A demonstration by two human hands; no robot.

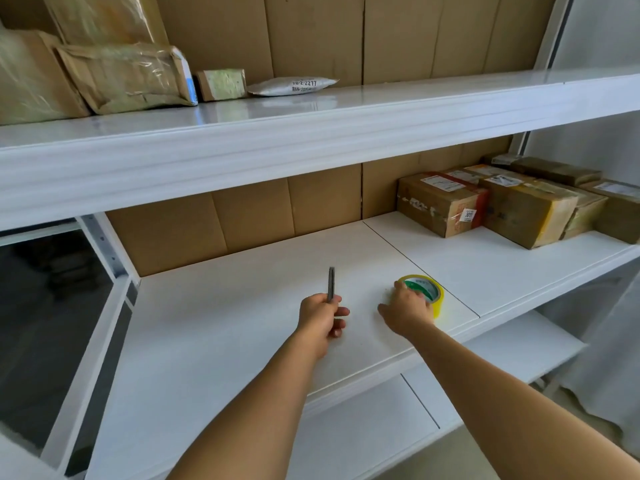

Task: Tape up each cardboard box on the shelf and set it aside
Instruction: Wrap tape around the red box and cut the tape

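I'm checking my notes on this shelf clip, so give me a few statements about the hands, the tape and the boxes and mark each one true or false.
1. The left hand holds a slim dark tool. True.
2. The right hand rests on a roll of yellow tape. True.
3. The tape roll sits on the upper shelf. False: it sits on the middle shelf, near the front edge.
4. The cardboard boxes on the middle shelf stand at its right end. True.
5. A box lies between the two hands. False: only bare shelf shows there.
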